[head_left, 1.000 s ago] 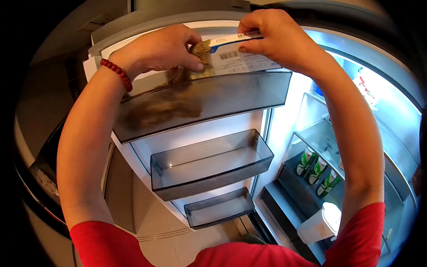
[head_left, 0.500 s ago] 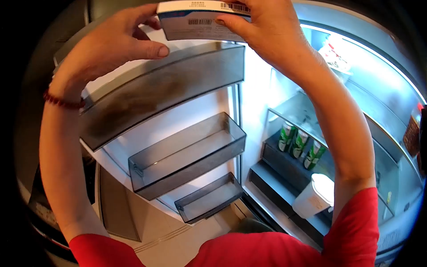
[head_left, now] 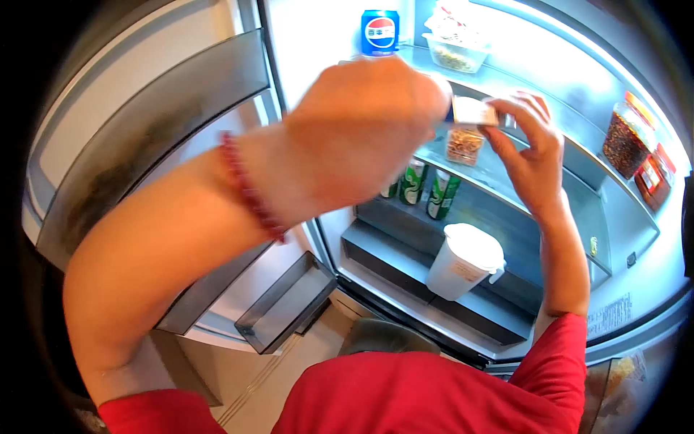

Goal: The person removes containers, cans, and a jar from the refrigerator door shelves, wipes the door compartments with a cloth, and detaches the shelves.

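The open refrigerator's brightly lit interior [head_left: 506,170] fills the background, while its white door, fitted with a smoky, translucent upper bin [head_left: 155,141], stands open on the left. The pale cardboard box [head_left: 476,112] has moved away from above that bin and now sits in front of the glass shelves, which suggests that attention has shifted from door storage to the main compartment. The right hand [head_left: 535,148] grips the box at one end, its thumb below and fingers above. The left hand [head_left: 361,134], blurred and wearing a red beaded bracelet [head_left: 249,192], is beside the other end; its fingers are hidden, so whether it is gripping the box or merely near it cannot be told. Just below the box in the view is a clear container of reddish-brown pieces [head_left: 463,147]. A blue drink can [head_left: 380,32] and a clear plastic tub [head_left: 455,55] are higher up, while slim green cans [head_left: 442,195] and a white lidded plastic pitcher [head_left: 466,260] are lower down.
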Demonstrator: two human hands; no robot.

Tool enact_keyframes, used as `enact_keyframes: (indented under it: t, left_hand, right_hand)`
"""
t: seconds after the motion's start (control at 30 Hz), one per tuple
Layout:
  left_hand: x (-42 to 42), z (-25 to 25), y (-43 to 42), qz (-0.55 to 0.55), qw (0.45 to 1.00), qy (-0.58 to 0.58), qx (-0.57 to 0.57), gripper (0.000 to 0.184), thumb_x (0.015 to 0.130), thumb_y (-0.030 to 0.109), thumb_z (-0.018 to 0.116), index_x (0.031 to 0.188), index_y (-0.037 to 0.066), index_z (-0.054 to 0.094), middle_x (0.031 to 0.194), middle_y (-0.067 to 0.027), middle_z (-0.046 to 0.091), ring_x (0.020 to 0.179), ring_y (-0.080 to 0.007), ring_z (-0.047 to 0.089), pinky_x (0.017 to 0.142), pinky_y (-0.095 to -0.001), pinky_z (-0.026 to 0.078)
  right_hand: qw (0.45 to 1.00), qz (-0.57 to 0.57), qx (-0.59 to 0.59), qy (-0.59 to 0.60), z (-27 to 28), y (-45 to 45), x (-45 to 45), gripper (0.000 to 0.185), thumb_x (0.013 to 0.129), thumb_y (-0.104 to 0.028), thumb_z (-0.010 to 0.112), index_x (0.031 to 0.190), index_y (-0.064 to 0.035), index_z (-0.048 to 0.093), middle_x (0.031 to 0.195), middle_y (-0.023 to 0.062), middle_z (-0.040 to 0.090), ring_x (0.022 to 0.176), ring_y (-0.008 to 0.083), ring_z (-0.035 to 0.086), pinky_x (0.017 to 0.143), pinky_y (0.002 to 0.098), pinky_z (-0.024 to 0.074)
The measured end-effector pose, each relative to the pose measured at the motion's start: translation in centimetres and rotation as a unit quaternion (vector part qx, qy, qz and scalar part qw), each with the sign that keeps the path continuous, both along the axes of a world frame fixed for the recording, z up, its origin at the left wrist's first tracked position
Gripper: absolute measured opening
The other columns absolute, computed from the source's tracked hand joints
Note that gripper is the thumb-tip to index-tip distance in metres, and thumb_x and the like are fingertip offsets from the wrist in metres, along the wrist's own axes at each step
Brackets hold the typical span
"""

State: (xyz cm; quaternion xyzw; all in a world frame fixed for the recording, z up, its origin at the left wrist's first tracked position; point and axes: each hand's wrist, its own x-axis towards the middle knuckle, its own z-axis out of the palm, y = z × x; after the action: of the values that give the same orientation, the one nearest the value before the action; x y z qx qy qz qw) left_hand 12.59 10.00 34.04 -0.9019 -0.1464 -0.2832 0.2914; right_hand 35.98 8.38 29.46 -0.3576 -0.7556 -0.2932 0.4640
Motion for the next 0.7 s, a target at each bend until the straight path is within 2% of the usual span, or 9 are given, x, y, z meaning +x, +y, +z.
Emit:
enact_keyframes:
  t: [0.1,0.17,0.27,0.47,0.57,0.7]
  left_hand:
    - [4.8,-2.6,1.3,0.058,0.989,0.049,-0.128,0.017,0.083,0.015,0.058,0.092,0.002,0.056,0.076,-0.0161,0.06,0.071,-0.0286,0.061,0.066,-0.0359,0.05]
    - [8.1,-4.5,2.5,0.077,0.977,0.045,-0.194,0.016,0.084,0.014,0.055,0.093,0.001,0.055,0.085,-0.0184,0.059,0.081,-0.0306,0.06,0.069,-0.0378,0.05]
    - [12.8,-8.3,5.0,0.031,0.971,-0.047,-0.234,0.018,0.083,0.016,0.055,0.093,0.002,0.054,0.092,-0.0185,0.054,0.085,-0.0333,0.058,0.07,-0.041,0.049]
    - [18.9,-14.7,7.6,-0.046,0.925,-0.078,-0.37,0.035,0.078,0.014,0.062,0.104,-0.004,0.047,0.096,-0.0227,0.051,0.091,-0.0377,0.054,0.079,-0.0422,0.046]
    - [20.0,-16.1,8.3,-0.045,0.911,-0.04,-0.407,0.042,0.077,0.007,0.059,0.113,-0.007,0.044,0.106,-0.026,0.052,0.098,-0.0394,0.052,0.085,-0.0425,0.044]
    - [19.9,-16.7,8.7,-0.023,0.908,-0.015,-0.419,0.048,0.076,0.005,0.057,0.119,-0.009,0.04,0.109,-0.0264,0.052,0.099,-0.0403,0.052,0.087,-0.0427,0.043]
  right_hand:
    - [0.994,-0.11,-0.019,-0.015,-2.8,-0.2,3.5,0.021,0.073,-0.01,0.07,0.093,-0.0073,0.064,0.091,0.0085,0.064,0.087,0.0237,0.055,0.078,0.0371,0.043]
    - [0.989,-0.148,-0.019,-0.01,-4.9,0.4,6.1,0.02,0.071,-0.008,0.07,0.09,-0.0065,0.064,0.088,0.008,0.064,0.085,0.0236,0.055,0.076,0.0356,0.0431]
    - [0.979,-0.2,-0.029,-0.006,-7.5,0.8,9.1,0.022,0.065,-0.004,0.072,0.085,-0.0064,0.063,0.082,0.008,0.062,0.079,0.0252,0.054,0.071,0.0343,0.0425]
    - [0.953,-0.299,-0.046,-0.014,-12.5,2.1,12.8,0.014,0.065,-0.003,0.062,0.073,-0.008,0.052,0.076,0.0072,0.053,0.074,0.0268,0.05,0.068,0.0363,0.0445]
    - [0.939,-0.328,-0.106,-0.002,-13.6,2.2,13.4,0.005,0.072,-0.004,0.055,0.076,-0.0051,0.054,0.082,0.0102,0.056,0.08,0.0291,0.052,0.071,0.0376,0.0456]
    - [0.917,-0.343,-0.203,-0.021,-14.2,2.0,14.5,0.013,0.075,-0.003,0.05,0.086,-0.0021,0.058,0.093,0.0148,0.058,0.088,0.0316,0.054,0.076,0.0384,0.046]
